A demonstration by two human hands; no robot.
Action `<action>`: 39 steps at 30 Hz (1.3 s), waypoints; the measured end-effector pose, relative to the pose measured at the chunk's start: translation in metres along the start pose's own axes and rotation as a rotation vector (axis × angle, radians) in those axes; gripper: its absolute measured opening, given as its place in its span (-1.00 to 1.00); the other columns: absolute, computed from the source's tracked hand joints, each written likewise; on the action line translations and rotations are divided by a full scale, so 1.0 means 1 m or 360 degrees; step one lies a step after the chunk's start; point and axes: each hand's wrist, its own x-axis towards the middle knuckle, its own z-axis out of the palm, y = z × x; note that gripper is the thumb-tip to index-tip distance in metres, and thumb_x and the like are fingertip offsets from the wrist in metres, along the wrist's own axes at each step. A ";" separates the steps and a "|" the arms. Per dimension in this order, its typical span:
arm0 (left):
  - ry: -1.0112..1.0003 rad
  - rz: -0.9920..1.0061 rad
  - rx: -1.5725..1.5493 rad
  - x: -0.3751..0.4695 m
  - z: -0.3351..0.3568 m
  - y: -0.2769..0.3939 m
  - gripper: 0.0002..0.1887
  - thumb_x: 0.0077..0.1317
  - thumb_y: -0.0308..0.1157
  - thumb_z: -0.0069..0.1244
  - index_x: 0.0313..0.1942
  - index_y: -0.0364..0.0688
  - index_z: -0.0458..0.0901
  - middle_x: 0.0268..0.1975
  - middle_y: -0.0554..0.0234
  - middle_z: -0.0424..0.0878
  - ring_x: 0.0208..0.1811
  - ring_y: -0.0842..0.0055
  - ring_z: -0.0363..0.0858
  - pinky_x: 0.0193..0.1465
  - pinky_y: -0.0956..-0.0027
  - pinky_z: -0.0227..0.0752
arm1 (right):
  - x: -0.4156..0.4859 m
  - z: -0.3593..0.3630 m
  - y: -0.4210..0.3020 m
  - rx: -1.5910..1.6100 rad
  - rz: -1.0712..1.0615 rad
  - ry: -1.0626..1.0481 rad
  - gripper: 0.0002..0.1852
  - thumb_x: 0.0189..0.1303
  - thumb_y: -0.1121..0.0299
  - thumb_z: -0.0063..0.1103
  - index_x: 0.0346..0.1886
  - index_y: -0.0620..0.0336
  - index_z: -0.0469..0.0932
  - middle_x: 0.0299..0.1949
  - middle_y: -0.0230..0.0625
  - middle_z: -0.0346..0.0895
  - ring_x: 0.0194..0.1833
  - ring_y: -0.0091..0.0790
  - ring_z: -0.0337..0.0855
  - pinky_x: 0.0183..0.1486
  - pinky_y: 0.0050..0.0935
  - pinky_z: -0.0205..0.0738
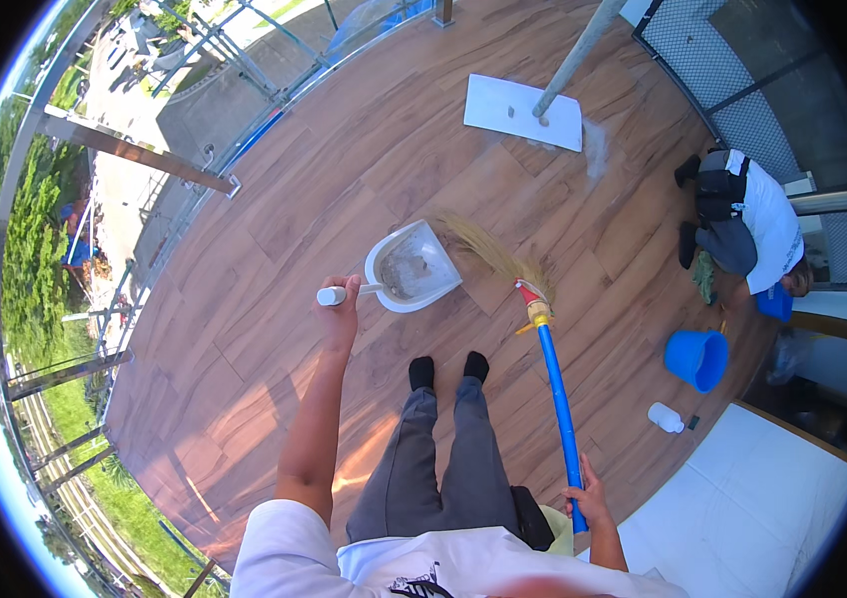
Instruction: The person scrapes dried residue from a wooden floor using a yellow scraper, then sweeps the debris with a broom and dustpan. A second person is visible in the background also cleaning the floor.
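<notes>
My left hand [339,299] grips the handle of a long-handled white dustpan [435,263], whose pan rests on the wood-look floor with grey dust and debris inside. In my right hand [589,493] is the blue handle of a broom [556,396]. The broom's straw bristles [487,248] fan out over the floor to the right of the dustpan, their far tips close to its open edge. Red and yellow binding joins the bristles to the handle.
A co-worker [756,217] crouches at the right by a mesh panel and a blue bucket. Nearer stand another blue bucket [696,360] and a white bottle [665,418]. Ahead, a pole [573,63] rises from a white board [489,112]. A metal railing [147,158] edges the left side.
</notes>
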 end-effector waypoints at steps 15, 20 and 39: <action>-0.0021 0.0051 -0.0219 -0.030 0.019 0.007 -0.78 0.19 -0.29 0.07 -0.45 -0.28 0.52 -0.40 0.20 0.63 -0.40 0.61 0.52 -0.30 0.48 0.37 | 0.086 0.121 0.014 -0.0221 0.0294 -0.0359 -0.11 -0.06 0.65 0.08 0.37 -0.01 -0.11 -0.60 -0.35 0.35 -0.72 -0.51 0.38 -0.73 -0.47 0.34; 0.0094 -0.0143 -0.0132 -0.013 -0.029 -0.013 -0.75 0.19 -0.27 0.08 -0.47 -0.30 0.52 -0.42 0.26 0.60 -0.42 0.66 0.41 -0.34 0.52 0.32 | -0.012 0.041 -0.039 -0.0288 0.0164 -0.0272 -0.16 -0.08 0.67 0.08 0.35 0.05 0.00 -0.59 -0.37 0.36 -0.72 -0.53 0.37 -0.73 -0.53 0.31; 0.0335 -0.0177 -0.0047 -0.014 -0.041 -0.024 -0.79 0.19 -0.34 0.07 -0.49 -0.29 0.48 -0.32 0.07 0.64 -0.30 0.51 0.56 -0.22 0.43 0.39 | 0.147 0.175 -0.011 -0.0598 0.0145 -0.0352 -0.15 -0.06 0.62 0.04 0.36 0.03 -0.08 -0.53 -0.31 0.37 -0.70 -0.50 0.40 -0.74 -0.46 0.32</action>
